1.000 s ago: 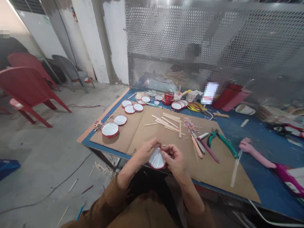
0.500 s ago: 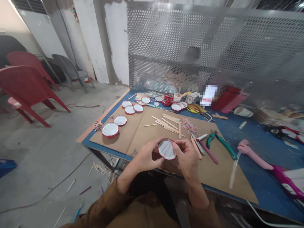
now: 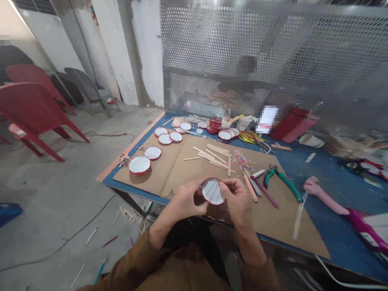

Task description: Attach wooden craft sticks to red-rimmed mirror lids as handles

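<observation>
Both my hands hold a round white disc with a red rim, crossed by thin red lines, above a brown cardboard sheet. My left hand grips its left edge, and my right hand grips its right edge. Several similar red-rimmed discs lie to the left on the cardboard. Loose wooden craft sticks lie ahead of my hands. Green-handled pliers lie to the right, beyond a pink-handled tool.
The cardboard covers a blue-topped table. A metal perforated screen stands behind it, with a red container near its foot. Red plastic chairs stand on the concrete floor at left, where sticks and a cable lie.
My hands have moved up and right, turning the disc so its white face shows more fully. Little differs between the last two frames.
</observation>
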Demonstrator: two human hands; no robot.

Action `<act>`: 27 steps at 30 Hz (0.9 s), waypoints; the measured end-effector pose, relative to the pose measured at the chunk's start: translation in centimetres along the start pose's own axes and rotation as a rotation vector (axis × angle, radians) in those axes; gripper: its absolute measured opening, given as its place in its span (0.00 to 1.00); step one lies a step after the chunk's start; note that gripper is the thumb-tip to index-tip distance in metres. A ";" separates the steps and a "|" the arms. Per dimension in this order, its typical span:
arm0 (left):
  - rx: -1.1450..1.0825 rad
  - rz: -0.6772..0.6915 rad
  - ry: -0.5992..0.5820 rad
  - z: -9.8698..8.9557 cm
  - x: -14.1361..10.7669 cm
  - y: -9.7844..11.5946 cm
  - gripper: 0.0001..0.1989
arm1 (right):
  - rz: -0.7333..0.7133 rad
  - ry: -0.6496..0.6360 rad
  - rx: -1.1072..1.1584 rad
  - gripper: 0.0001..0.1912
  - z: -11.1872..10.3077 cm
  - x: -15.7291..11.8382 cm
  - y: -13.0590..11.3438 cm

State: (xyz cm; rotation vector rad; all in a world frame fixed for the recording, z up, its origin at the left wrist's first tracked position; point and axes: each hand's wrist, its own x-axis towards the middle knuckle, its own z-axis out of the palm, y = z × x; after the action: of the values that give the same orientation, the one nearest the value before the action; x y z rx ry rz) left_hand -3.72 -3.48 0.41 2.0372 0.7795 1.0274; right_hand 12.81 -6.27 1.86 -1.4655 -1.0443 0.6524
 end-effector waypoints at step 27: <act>0.066 -0.012 0.089 0.3 -0.1 0.7 0.34 | -0.055 0.125 -0.051 0.10 1.9 -0.7 -0.1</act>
State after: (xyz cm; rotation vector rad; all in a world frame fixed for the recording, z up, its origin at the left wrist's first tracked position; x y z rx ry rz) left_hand -3.36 -4.00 0.82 2.0506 0.8816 1.1050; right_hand 10.81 -6.02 1.49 -1.4967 -1.0062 0.4915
